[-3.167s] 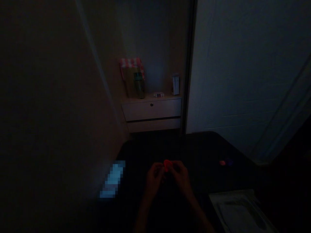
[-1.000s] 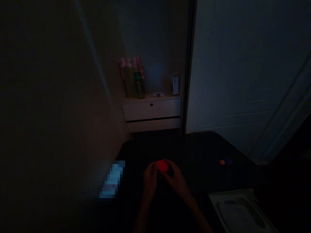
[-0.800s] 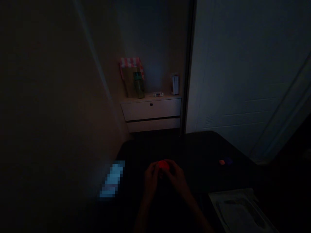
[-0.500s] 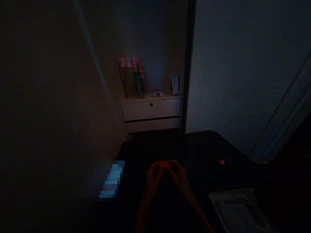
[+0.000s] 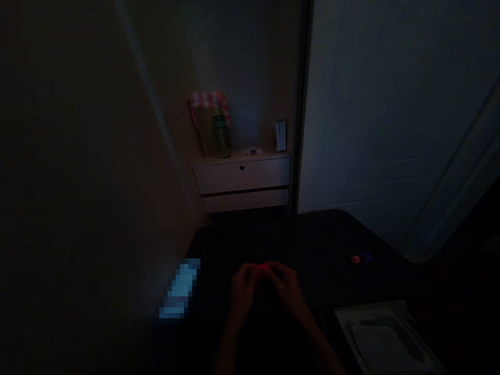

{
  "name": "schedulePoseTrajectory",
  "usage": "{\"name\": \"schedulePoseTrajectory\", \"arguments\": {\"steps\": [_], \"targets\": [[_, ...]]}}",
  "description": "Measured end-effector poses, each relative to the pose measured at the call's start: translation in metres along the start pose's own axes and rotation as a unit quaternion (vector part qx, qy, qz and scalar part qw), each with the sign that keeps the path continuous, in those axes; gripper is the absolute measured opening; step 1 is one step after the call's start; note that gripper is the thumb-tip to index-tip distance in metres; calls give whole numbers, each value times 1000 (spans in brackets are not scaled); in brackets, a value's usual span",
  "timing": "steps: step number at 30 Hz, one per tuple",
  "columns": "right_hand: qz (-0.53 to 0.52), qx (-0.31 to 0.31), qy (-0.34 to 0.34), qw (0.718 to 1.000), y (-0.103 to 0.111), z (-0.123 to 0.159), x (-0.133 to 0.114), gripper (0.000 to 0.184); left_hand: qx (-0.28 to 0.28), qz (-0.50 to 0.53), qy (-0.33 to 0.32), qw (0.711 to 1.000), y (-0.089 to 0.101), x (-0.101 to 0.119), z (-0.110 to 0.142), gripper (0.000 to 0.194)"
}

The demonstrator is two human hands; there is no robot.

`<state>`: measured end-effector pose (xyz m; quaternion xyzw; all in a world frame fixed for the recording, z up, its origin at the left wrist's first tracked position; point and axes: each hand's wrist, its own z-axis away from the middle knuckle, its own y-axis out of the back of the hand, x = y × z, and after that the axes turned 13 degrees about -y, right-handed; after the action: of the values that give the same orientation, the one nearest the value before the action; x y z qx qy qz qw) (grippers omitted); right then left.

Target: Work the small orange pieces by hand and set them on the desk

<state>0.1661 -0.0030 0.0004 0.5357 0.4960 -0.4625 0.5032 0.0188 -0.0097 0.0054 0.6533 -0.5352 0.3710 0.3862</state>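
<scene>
In the dim head view, a small object glowing red sits between my two hands over the dark table. My left hand closes its fingers on the object's left side. My right hand has its thumb and fingers closed on the right side. The fingers and the darkness hide most of the object, so its kind does not show. Both hands nearly meet at the fingertips.
A pixelated bright rectangle lies at the left. On the table's right are a small orange-red item and a dark bluish one. A pale packet lies front right. Behind, a drawer unit carries a green-topped bottle.
The red glow is smaller and more covered by my fingers. My hands have shifted slightly left and down, and the view has dimmed a little.
</scene>
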Motion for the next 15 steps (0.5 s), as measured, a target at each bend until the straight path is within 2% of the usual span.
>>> {"name": "schedulePoseTrajectory", "arguments": {"steps": [5, 9, 15], "targets": [[23, 23, 4, 999, 1, -1, -2, 45, 3, -7, 0, 1000, -1, -2, 0, 46], [-11, 22, -23, 999, 0, -3, -3, 45, 5, 5, 8, 1000, -2, -1, -3, 47], [-48, 35, -24, 998, -2, -6, 3, 49, 28, 31, 34, 999, -4, -1, -4, 62]]}}
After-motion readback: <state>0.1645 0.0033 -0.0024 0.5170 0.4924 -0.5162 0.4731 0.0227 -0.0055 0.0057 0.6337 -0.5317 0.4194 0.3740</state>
